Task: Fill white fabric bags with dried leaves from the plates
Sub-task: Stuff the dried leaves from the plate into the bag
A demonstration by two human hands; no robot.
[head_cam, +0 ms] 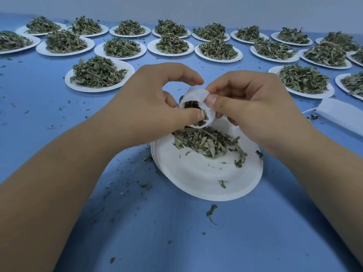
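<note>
The left grip (149, 99) and the right grip (253, 103) both pinch the rim of the white bag (197, 94), just above the plate (196, 191). Better to hold its mouth wide over the leaves (206, 143), so spills fall back.

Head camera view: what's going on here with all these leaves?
A person is filling a small white bag with dried leaves. Both the left hand and the right hand pinch its open mouth, held just over a paper plate with some leaves left on it. Many heaped plates wait behind; flat bags lie to the right.
</note>
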